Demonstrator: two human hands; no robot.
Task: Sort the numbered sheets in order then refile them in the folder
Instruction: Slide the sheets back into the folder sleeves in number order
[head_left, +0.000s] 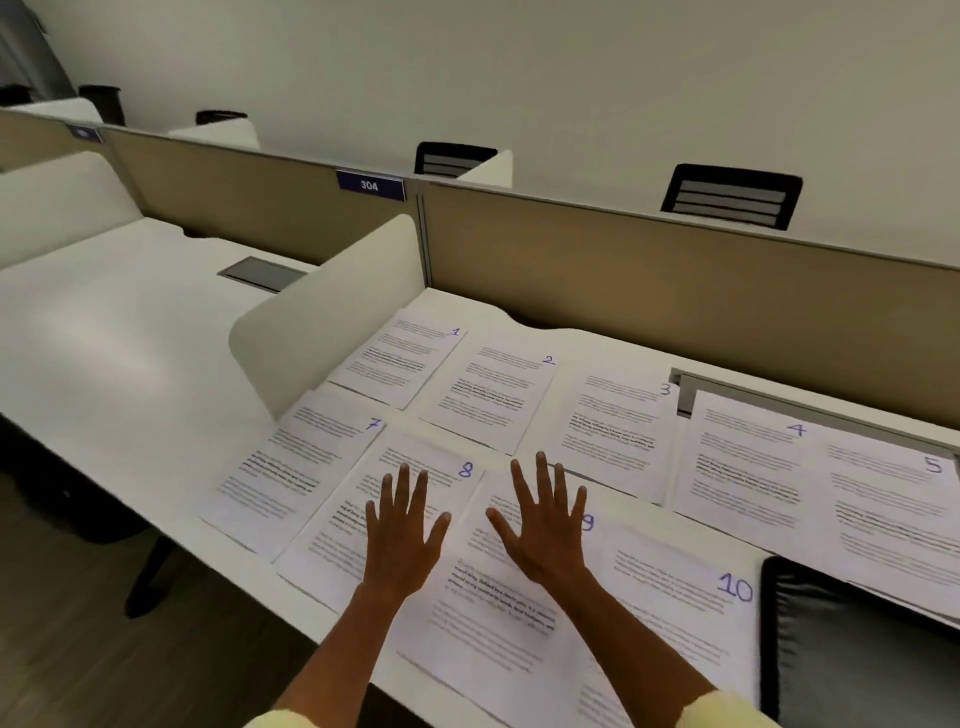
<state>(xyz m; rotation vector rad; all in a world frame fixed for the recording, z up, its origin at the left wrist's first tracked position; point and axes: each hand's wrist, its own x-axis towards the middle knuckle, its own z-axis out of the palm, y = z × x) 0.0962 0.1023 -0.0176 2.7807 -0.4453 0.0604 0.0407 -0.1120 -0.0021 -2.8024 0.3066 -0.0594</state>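
The person is holding the left hand (404, 525) and the right hand (540, 519) spread flat over sheets 8 (332, 519) and 9 (498, 613) on the desk (130, 364), and is risking sliding these overlapping sheets out of order.

Numbered sheets (488, 397): nine. Hands (405, 525): two. Chair backs (732, 196): two.

White sheets (488, 395) carry blue numbers and black text; the partition (623, 260) is tan.

Sheets (488, 400) no. 1-5, 7-10; partition sign (370, 185) reads 304
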